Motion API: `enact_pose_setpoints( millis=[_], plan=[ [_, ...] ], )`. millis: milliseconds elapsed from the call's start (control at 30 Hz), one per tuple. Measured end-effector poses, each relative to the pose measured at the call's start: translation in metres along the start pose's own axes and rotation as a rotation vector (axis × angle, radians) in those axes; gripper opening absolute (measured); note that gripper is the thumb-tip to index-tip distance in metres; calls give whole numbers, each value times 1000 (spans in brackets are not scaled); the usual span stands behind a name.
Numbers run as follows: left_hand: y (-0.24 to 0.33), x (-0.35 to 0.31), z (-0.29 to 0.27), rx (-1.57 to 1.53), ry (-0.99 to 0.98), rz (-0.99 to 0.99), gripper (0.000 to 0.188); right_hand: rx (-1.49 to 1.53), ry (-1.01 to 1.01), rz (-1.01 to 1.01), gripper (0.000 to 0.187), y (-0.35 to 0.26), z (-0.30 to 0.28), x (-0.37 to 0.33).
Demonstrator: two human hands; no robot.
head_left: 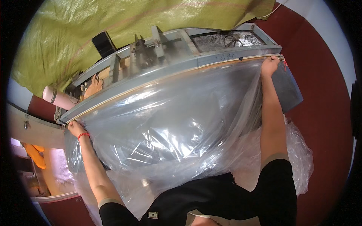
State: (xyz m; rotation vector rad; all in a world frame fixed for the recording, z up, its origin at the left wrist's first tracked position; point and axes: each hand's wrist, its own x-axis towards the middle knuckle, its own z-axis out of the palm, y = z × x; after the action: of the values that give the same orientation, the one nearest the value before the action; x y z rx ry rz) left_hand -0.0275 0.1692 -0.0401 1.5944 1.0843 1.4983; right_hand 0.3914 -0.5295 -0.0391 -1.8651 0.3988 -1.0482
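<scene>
A large sheet of clear plastic film (162,109) hangs wrinkled and shiny between my arms, its top edge along a long grey metal frame (151,78). At the frame's left end, the closed fingers of my left hand (76,129), below a red beaded bracelet, pinch the film's corner. Far to the right, my right hand (270,66) is closed on the film's other top corner, against the frame's front edge. A thin wooden-coloured strip (173,76) runs along that edge between the hands. The exact fingertip contact is too small to make out.
Behind the front bar lie an orange-tan glove-like shape (93,87), a pink bottle (60,98) and a black phone (103,44). A yellow-green tarp (124,19) covers the far side. More crumpled film (298,158) spreads at right over the dark red floor (320,86).
</scene>
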Motion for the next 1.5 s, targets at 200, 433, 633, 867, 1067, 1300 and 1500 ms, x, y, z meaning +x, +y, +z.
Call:
enact_pose_setpoints(
  millis=[200,433,633,867,1067,1300,1500],
  plan=[
    [-17,10,-5,-141,-175,-212,12,-62,-64,81,19,7,-5,11],
    [80,-30,-85,-196,-505,202,6,226,-309,-654,26,-149,-39,-103],
    [85,-38,-132,-174,-195,322,6,321,-871,-1227,13,-223,-71,-223],
    [27,-51,-192,780,-569,654,36,268,-1126,-390,11,-115,-75,-163],
    [90,-150,-169,857,-938,711,56,-166,-771,-495,18,25,-156,-11],
    [89,-141,-161,733,-866,673,55,-181,-779,-425,22,56,-166,10],
    [57,-99,-121,601,-613,548,38,-75,-736,-394,23,78,-168,23]
  ],
)
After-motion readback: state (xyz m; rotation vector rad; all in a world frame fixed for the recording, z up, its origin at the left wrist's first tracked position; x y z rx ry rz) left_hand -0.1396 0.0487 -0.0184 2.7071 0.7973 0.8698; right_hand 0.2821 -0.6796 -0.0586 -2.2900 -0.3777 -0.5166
